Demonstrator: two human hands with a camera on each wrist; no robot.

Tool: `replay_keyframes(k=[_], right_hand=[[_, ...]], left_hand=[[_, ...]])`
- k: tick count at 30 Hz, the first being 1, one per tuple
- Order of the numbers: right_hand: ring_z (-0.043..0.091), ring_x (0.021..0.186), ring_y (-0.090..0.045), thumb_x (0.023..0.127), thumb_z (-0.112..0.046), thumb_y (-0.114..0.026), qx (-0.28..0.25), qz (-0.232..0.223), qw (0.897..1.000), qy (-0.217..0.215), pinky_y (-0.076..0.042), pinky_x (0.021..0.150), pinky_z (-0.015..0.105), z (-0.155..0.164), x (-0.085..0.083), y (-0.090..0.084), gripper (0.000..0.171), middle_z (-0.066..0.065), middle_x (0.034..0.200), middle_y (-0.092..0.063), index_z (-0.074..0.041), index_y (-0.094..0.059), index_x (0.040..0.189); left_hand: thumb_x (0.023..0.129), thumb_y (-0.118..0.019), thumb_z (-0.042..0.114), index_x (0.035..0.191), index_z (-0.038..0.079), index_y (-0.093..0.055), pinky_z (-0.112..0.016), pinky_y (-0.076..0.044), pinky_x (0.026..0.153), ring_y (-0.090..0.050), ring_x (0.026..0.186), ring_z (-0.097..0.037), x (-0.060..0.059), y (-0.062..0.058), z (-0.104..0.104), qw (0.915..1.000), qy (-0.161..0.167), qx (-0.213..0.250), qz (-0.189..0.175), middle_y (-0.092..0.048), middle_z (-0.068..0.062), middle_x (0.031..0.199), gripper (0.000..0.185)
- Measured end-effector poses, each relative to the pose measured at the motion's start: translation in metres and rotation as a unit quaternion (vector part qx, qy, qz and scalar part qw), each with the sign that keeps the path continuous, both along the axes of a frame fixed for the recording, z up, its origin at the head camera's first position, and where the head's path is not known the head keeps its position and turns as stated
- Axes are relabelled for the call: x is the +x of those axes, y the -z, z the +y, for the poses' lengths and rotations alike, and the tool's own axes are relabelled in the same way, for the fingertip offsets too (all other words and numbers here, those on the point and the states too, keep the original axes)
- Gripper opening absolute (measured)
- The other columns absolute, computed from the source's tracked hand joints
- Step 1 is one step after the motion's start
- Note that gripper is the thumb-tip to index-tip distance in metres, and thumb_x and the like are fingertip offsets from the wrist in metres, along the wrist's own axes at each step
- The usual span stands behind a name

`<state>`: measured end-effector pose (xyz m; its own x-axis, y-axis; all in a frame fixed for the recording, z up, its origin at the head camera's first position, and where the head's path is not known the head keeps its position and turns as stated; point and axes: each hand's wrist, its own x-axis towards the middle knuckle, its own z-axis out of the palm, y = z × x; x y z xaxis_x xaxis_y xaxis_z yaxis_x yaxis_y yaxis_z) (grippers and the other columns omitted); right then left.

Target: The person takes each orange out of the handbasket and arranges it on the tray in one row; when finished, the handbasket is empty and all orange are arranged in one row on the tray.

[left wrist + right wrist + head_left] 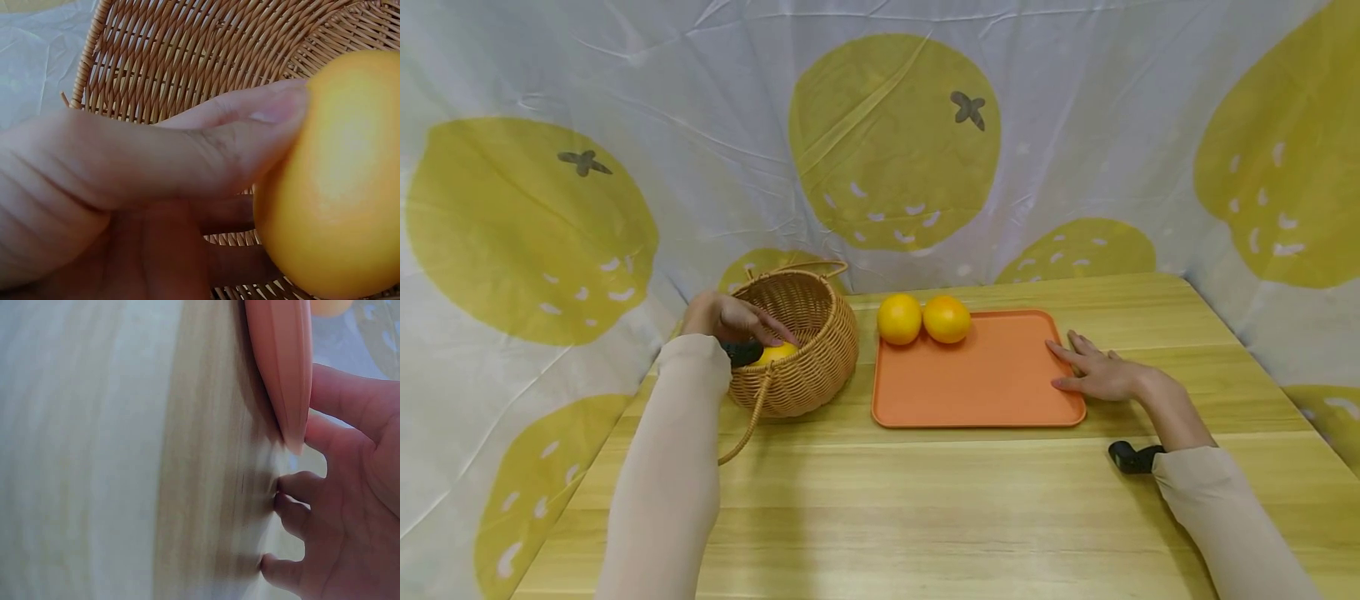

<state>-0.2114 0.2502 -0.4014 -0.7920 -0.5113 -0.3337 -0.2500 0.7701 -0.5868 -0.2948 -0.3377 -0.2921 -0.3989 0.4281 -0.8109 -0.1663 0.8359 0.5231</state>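
Note:
My left hand (747, 319) reaches into a wicker basket (820, 367) on the left of the table. It holds an orange (340, 181) between thumb and fingers, inside the basket; the left wrist view shows the thumb tip against the peel, with some fingers partly hidden behind. An orange-coloured tray (977, 383) lies to the right of the basket. Two more oranges (899, 319) sit side by side at its back left corner. At the tray's right edge is my right hand (1105, 373), fingers extended, thumb and forefinger touching the rim and other fingertips on the table.
The wooden table (940, 508) extends in front of the tray and basket. One basket handle (758, 417) hangs down at the front, another (816, 267) stands at the back. A fruit-printed cloth (1060, 125) hangs behind the table and along its sides.

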Motion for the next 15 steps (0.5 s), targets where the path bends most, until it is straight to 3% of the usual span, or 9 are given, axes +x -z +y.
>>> replay_keyframes(k=[4, 7, 10, 12, 15], right_hand=[[0.058, 0.153, 0.012, 0.105, -0.043, -0.057, -0.001, 0.000, 1.000, 0.000, 0.008, 0.115, 0.079, -0.001, 0.000, 0.000, 0.087, 0.040, 0.165, 0.011, 0.004, -0.013, 0.164], [0.058, 0.153, 0.012, 0.105, -0.043, -0.057, -0.001, 0.000, 1.000, -0.001, 0.008, 0.115, 0.079, -0.001, 0.000, 0.000, 0.087, 0.040, 0.165, 0.011, 0.004, -0.013, 0.164], [0.058, 0.153, 0.012, 0.105, -0.043, -0.057, 0.000, 0.000, 1.000, -0.001, 0.008, 0.115, 0.079, -0.001, 0.000, 0.000, 0.087, 0.040, 0.165, 0.011, 0.004, -0.013, 0.164], [0.058, 0.153, 0.012, 0.105, -0.043, -0.057, 0.001, 0.001, 1.000, -0.001, 0.007, 0.115, 0.079, -0.001, 0.000, 0.000, 0.087, 0.040, 0.165, 0.011, 0.004, -0.014, 0.164], [0.058, 0.153, 0.011, 0.105, -0.043, -0.058, 0.004, 0.002, 1.000, -0.001, 0.006, 0.115, 0.079, 0.000, 0.000, 0.000, 0.087, 0.040, 0.165, 0.011, 0.004, -0.014, 0.164]], left_hand=[[0.111, -0.048, 0.020, 0.157, 0.006, -0.043, -0.061, -0.004, 0.129, 0.008, 0.160, -0.045, 0.001, -0.002, 0.000, 0.9998, -0.017, 0.001, 0.006, -0.002, -0.021, 0.174, 0.048], [0.109, -0.053, 0.021, 0.155, 0.007, -0.047, -0.055, -0.026, 0.126, -0.013, 0.159, -0.044, 0.005, -0.007, 0.002, 0.9969, -0.059, -0.019, 0.049, -0.012, -0.023, 0.172, 0.048], [0.108, -0.056, 0.020, 0.154, 0.006, -0.047, -0.042, -0.047, 0.108, -0.041, 0.141, -0.037, 0.008, -0.010, 0.006, 0.9896, -0.102, -0.036, 0.094, -0.022, -0.025, 0.167, 0.049], [0.107, -0.059, 0.020, 0.154, 0.006, -0.047, -0.034, -0.051, 0.095, -0.050, 0.124, -0.028, 0.009, -0.011, 0.007, 0.9850, -0.123, -0.042, 0.113, -0.034, -0.023, 0.160, 0.051], [0.107, -0.059, 0.018, 0.155, 0.004, -0.044, -0.030, -0.052, 0.090, -0.057, 0.110, -0.019, 0.007, -0.009, 0.007, 0.9835, -0.138, -0.035, 0.111, -0.051, -0.015, 0.142, 0.052]])
